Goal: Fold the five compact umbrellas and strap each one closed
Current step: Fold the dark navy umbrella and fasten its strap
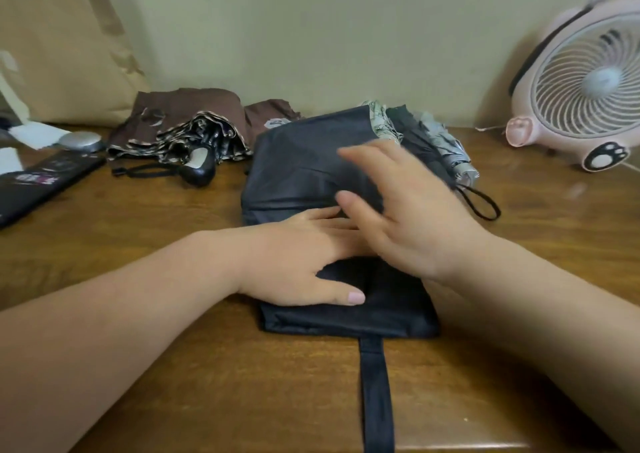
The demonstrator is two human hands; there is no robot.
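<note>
Left hand [301,265] pressing flat on black umbrella [298,165], right hand [415,220] spread, grasping nothing; we risk folds springing open before the strap [377,390] wraps.

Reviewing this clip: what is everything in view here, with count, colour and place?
table: one, brown wood, under everything
black umbrella: one, black, centre, lying flat
strap: one, black, running from the black umbrella to the near edge
brown umbrellas: count unclear, brown with patterned trim, back left, loose heap
printed umbrellas: count unclear, grey and cream, behind the black umbrella, right
bag: one, tan, back left by the wall
fan: one, pink and white, back right
case: one, black, far left
silver object: one, oval, left
papers: count unclear, white, far left
left hand: flat on the black umbrella
right hand: blurred, fingers spread, over the black umbrella
</note>
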